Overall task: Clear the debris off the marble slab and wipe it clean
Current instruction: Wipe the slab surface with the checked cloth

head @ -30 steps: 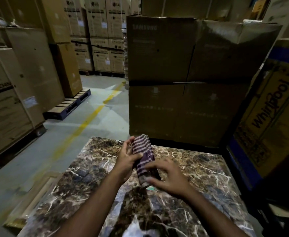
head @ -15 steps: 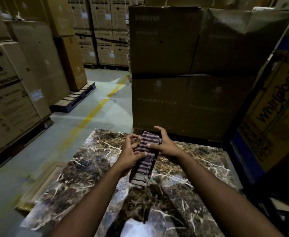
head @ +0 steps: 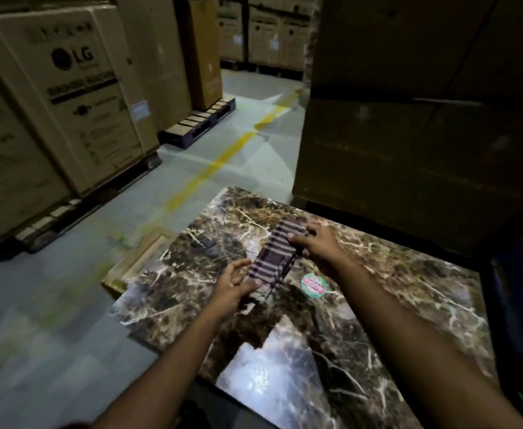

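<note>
1 marble slab (head: pixel 393 305), dark brown with pale veins, lying flat and low, glossy patch near the close edge. 1 folded cloth (head: pixel 277 255), purple with pale stripes, held over the far middle of the slab by 2 bare hands. Left hand (head: pixel 232 287) closed on the near end of the cloth, thumb on top, fingers curled beneath. Right hand (head: pixel 316 243) closed on the far end, thumb pressed across the striped face, fingers wrapped round the far edge. Cloth stretched lengthwise between the 2 hands, tilted from near-left to far-right; cannot tell whether touching the stone or just above. 1 round sticker (head: pixel 314 284), green with a red band, flat on the slab just beside the cloth, between the 2 forearms. 1 wooden frame (head: pixel 142 258) on the floor, poking out from under the slab's left corner. 1 yellow line (head: pixel 213 164) painted along the grey floor (head: pixel 52 305). 1 large carton marked LG (head: pixel 68 97) at left on 1 pallet (head: pixel 90 202); 1 more pallet (head: pixel 198 123) farther back under a tall carton. Stacked brown cartons (head: pixel 409 134) right behind the slab's far edge, dim. More cartons in the far row, too dark and blurred to count.
</note>
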`<state>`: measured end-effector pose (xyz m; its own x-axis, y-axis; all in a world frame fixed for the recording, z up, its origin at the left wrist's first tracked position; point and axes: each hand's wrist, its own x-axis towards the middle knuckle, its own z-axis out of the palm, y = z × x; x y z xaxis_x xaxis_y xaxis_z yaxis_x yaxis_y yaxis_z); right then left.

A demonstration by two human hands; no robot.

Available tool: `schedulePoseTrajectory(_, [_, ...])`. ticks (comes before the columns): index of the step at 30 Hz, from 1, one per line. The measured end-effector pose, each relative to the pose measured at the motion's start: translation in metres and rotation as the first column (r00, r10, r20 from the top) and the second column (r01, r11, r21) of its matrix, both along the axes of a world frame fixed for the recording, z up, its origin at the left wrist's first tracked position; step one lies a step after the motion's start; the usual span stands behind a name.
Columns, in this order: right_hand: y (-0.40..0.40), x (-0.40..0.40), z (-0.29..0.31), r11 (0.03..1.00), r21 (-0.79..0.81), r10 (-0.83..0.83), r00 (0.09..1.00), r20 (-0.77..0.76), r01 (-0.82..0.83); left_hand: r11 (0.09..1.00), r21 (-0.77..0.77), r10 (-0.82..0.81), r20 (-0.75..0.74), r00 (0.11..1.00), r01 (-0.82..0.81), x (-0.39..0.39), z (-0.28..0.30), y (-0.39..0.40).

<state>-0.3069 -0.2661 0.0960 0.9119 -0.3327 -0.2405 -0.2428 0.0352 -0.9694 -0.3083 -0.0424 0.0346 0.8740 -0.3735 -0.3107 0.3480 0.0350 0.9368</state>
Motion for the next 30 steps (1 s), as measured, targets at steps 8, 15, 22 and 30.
schedulePoseTrajectory(8, [0.11,0.107,-0.045,0.986,0.043,0.166,0.968,-0.189,-0.161,0.959,0.119,0.245,0.113,0.963,-0.258,0.104,-0.031,0.134])
schedulePoseTrajectory(15, [0.242,0.253,-0.093,0.97,-0.065,0.205,0.935,-0.288,-0.232,0.933,0.066,0.36,-0.163,0.919,-0.354,0.221,-0.074,0.264])
schedulePoseTrajectory(22, [0.315,0.372,-0.16,0.928,-0.16,0.229,0.852,-0.471,-0.337,0.9,0.22,0.433,-0.372,0.821,-0.376,0.3,-0.131,0.334])
schedulePoseTrajectory(30, [0.351,0.455,-0.248,0.808,-0.349,0.177,0.76,-0.625,-0.475,0.671,0.626,0.471,0.056,0.881,-0.398,0.361,-0.22,0.335])
